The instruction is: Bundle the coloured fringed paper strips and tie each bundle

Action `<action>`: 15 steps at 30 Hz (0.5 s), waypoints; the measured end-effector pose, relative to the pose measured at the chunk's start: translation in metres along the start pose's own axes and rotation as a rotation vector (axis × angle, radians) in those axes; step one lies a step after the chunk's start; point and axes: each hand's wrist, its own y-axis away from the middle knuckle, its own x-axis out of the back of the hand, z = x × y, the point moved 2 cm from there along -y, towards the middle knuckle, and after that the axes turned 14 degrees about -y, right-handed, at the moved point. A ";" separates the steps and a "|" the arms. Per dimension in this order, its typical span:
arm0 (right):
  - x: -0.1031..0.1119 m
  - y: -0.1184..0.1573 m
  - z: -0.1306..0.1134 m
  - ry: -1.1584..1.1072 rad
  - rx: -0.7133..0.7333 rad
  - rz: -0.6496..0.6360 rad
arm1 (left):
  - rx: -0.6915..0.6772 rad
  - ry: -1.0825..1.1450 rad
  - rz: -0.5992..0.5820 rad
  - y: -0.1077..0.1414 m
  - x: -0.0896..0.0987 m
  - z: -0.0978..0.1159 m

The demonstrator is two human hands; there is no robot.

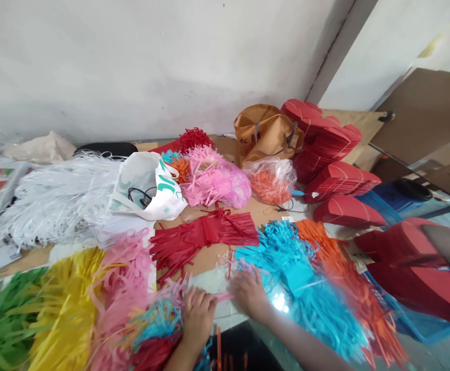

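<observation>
A thin pink paper strip (pixel 224 297) stretches between my two hands, low in the middle of the view. My left hand (pixel 198 312) is closed on its left end, with the fingers curled. At its other end my right hand (pixel 250 294), somewhat blurred, pinches the strip near the thumb; its fingertips are hard to make out. Beside my left wrist lies a mixed bundle of blue, orange and red fringe (pixel 157 324). A blue fringed paper bundle (pixel 300 281) lies right of my right hand. Beyond both hands is a red fringed bundle (pixel 205 230).
Pink (pixel 122 288), yellow (pixel 68 304) and green fringe bundles (pixel 11 309) lie left; orange fringe (pixel 336 268) lies right. Behind are white strips (pixel 66 198), a white bag (pixel 148 190) and a brown bag (pixel 265 134). Red stacks (pixel 341 180) stand at right.
</observation>
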 end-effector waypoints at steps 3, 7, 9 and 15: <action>0.005 0.007 0.011 -0.029 -0.010 0.097 | 0.026 0.038 -0.025 0.004 0.002 -0.011; 0.013 0.012 0.018 -0.094 -0.023 0.118 | 0.071 0.100 -0.114 0.002 0.009 -0.023; 0.017 0.012 0.018 -0.135 -0.053 0.130 | 0.071 0.130 -0.168 0.000 0.011 -0.026; 0.024 0.011 0.017 -0.273 -0.111 0.123 | 0.093 0.162 -0.265 0.000 0.009 -0.030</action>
